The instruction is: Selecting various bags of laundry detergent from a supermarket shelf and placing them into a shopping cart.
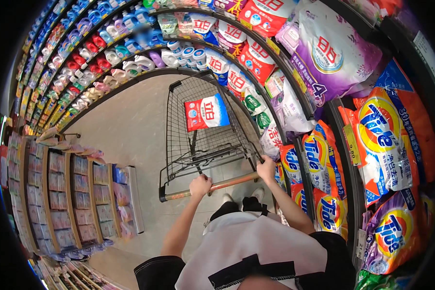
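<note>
Cart: black wire, mid-frame.
Handle: orange-brown, just below centre.
Left hand: fingers were clenched around the handle.
Right hand: fingers curled at its right end.
Bag: red-white-blue, lay inside the cart.
Detergent bags: lined the right.
Bottles: filled upper-left shelves.

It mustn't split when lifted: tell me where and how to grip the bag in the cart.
Come from above, on the handle side, and take the bag by its left end and near right corner together. It looks wide, its printed face turned up; there seems to be room at its left and near edges, while its right end looks close to the side of the cart.
</note>
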A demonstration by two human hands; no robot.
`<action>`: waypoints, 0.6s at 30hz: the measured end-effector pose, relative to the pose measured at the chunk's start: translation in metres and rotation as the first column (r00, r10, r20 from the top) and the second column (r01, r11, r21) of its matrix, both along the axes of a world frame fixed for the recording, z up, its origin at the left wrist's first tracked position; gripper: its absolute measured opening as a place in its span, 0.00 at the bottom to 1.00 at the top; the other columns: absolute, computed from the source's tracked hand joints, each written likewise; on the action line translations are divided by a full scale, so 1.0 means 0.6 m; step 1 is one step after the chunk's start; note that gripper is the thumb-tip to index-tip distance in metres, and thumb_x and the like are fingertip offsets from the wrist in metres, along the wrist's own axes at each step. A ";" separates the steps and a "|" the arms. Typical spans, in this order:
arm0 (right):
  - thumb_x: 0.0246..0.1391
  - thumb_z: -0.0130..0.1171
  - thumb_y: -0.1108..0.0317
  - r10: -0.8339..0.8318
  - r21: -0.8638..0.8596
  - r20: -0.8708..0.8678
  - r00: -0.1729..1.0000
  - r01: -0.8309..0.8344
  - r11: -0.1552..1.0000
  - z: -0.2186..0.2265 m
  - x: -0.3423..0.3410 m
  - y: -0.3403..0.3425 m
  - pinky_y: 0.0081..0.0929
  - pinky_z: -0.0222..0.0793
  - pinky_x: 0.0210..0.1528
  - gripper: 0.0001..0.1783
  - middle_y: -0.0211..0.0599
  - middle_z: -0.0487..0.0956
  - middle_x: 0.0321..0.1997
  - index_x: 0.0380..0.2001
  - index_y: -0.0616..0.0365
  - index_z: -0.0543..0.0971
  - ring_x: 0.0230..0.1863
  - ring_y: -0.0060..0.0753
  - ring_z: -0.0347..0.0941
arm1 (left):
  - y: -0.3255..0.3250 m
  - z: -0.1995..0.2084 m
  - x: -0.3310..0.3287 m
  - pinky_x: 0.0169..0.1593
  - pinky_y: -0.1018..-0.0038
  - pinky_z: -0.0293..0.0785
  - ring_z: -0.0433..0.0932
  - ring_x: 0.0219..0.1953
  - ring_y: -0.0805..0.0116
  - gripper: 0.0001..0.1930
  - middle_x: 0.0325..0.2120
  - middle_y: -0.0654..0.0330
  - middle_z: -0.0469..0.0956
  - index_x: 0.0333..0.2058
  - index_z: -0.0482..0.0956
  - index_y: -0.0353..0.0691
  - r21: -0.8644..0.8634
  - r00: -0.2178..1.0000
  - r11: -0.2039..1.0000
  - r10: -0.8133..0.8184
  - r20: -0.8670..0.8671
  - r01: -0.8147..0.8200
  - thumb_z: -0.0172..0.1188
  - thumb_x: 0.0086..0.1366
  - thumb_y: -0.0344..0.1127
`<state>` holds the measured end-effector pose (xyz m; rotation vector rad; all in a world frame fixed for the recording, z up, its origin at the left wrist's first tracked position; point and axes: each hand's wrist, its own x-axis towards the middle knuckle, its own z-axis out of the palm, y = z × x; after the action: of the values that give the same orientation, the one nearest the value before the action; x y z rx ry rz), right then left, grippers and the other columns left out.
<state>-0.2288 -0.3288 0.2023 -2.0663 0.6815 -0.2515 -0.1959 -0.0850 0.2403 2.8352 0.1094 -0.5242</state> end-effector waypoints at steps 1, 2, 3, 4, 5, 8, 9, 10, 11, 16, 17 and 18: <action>0.34 0.54 0.69 -0.033 -0.040 0.030 0.999 0.034 0.999 0.005 -0.002 0.002 0.28 0.66 0.33 0.13 0.48 0.74 0.25 0.28 0.63 0.74 0.30 0.45 0.71 | -0.001 0.008 -0.001 0.36 0.64 0.69 0.73 0.30 0.54 0.16 0.24 0.50 0.74 0.26 0.75 0.41 -0.002 0.999 1.000 -0.022 -0.048 0.022 0.45 0.48 0.45; 0.34 0.54 0.69 -0.027 -0.047 0.035 0.999 0.029 0.998 0.005 -0.006 0.004 0.28 0.66 0.33 0.13 0.48 0.74 0.25 0.28 0.63 0.74 0.30 0.45 0.71 | 0.000 0.014 -0.004 0.36 0.64 0.69 0.73 0.31 0.53 0.16 0.24 0.49 0.74 0.26 0.75 0.41 -0.007 0.994 0.999 -0.046 -0.096 0.045 0.45 0.48 0.46; 0.34 0.54 0.69 -0.042 -0.104 0.058 0.997 0.048 0.993 0.003 -0.012 0.006 0.28 0.66 0.33 0.14 0.48 0.74 0.25 0.28 0.63 0.74 0.30 0.43 0.71 | 0.004 0.016 -0.010 0.38 0.63 0.68 0.73 0.31 0.53 0.19 0.24 0.49 0.74 0.28 0.75 0.41 -0.016 0.990 0.996 -0.090 -0.110 0.089 0.42 0.51 0.49; 0.34 0.54 0.68 -0.052 -0.159 0.083 0.995 0.065 0.985 -0.001 -0.017 0.009 0.29 0.66 0.34 0.14 0.48 0.74 0.25 0.29 0.63 0.74 0.30 0.42 0.72 | 0.016 0.020 -0.015 0.38 0.63 0.68 0.73 0.31 0.53 0.19 0.24 0.49 0.74 0.28 0.75 0.41 -0.022 0.991 0.996 -0.085 -0.104 0.083 0.42 0.51 0.49; 0.34 0.55 0.68 -0.080 -0.077 0.075 0.994 0.086 0.993 -0.017 -0.022 0.012 0.29 0.66 0.32 0.13 0.47 0.74 0.24 0.27 0.64 0.74 0.28 0.41 0.72 | 0.030 0.022 -0.019 0.37 0.63 0.68 0.73 0.31 0.53 0.22 0.24 0.49 0.74 0.28 0.75 0.40 -0.010 0.969 0.981 -0.193 -0.155 0.194 0.40 0.52 0.51; 0.35 0.56 0.66 -0.044 -0.046 0.091 0.995 0.048 0.998 -0.011 -0.041 0.032 0.31 0.65 0.32 0.12 0.45 0.74 0.23 0.25 0.63 0.74 0.28 0.43 0.71 | 0.112 -0.003 -0.021 0.37 0.63 0.68 0.73 0.31 0.53 0.26 0.24 0.48 0.74 0.26 0.75 0.39 0.014 0.928 0.942 -0.326 -0.182 0.334 0.36 0.53 0.56; 0.35 0.56 0.66 -0.055 -0.012 0.031 0.998 0.056 0.998 -0.015 -0.046 0.034 0.30 0.65 0.31 0.12 0.46 0.74 0.23 0.24 0.63 0.74 0.27 0.42 0.71 | 0.149 -0.015 -0.020 0.36 0.63 0.68 0.73 0.31 0.52 0.29 0.24 0.48 0.74 0.25 0.76 0.39 0.039 0.915 0.925 -0.368 -0.167 0.379 0.34 0.53 0.58; 0.35 0.56 0.66 -0.070 -0.050 0.065 0.995 0.074 0.996 -0.011 -0.056 0.038 0.29 0.65 0.30 0.12 0.45 0.74 0.22 0.25 0.63 0.74 0.27 0.40 0.72 | 0.181 -0.005 -0.016 0.36 0.63 0.68 0.73 0.31 0.52 0.29 0.24 0.48 0.74 0.25 0.76 0.39 0.036 0.912 0.922 -0.375 -0.168 0.386 0.34 0.53 0.58; 0.35 0.57 0.65 -0.110 -0.006 0.047 0.993 0.110 0.994 -0.015 -0.063 0.039 0.28 0.65 0.30 0.13 0.44 0.74 0.22 0.25 0.63 0.74 0.26 0.39 0.72 | 0.212 0.006 -0.011 0.35 0.63 0.68 0.73 0.30 0.53 0.29 0.23 0.48 0.74 0.23 0.76 0.39 0.066 0.919 0.925 -0.359 -0.165 0.373 0.34 0.53 0.58; 0.34 0.58 0.66 -0.166 -0.026 0.045 0.985 0.168 0.985 -0.016 -0.094 0.074 0.26 0.65 0.30 0.14 0.41 0.75 0.22 0.27 0.64 0.74 0.26 0.34 0.72 | 0.273 0.016 -0.041 0.32 0.63 0.68 0.74 0.29 0.54 0.29 0.21 0.50 0.74 0.21 0.76 0.39 0.179 0.942 0.931 -0.289 -0.170 0.318 0.35 0.53 0.58; 0.34 0.58 0.66 -0.200 -0.088 0.075 0.977 0.206 0.975 -0.022 -0.100 0.084 0.25 0.65 0.30 0.14 0.42 0.75 0.22 0.27 0.63 0.75 0.25 0.33 0.71 | 0.277 0.019 -0.044 0.32 0.63 0.68 0.74 0.29 0.54 0.29 0.21 0.50 0.74 0.21 0.76 0.38 0.194 0.941 0.925 -0.299 -0.155 0.326 0.35 0.52 0.58; 0.34 0.58 0.66 -0.202 -0.096 0.068 0.977 0.208 0.973 -0.028 -0.108 0.089 0.25 0.65 0.30 0.14 0.42 0.75 0.22 0.27 0.63 0.75 0.25 0.33 0.71 | 0.278 0.023 -0.049 0.31 0.63 0.68 0.74 0.28 0.54 0.29 0.21 0.50 0.74 0.21 0.76 0.38 0.207 0.941 0.920 -0.308 -0.137 0.331 0.35 0.52 0.57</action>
<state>-0.2938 -0.2756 0.1854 -2.0780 0.8633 -0.4714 -0.2252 0.0820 0.2540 3.0673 -0.3026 -0.7709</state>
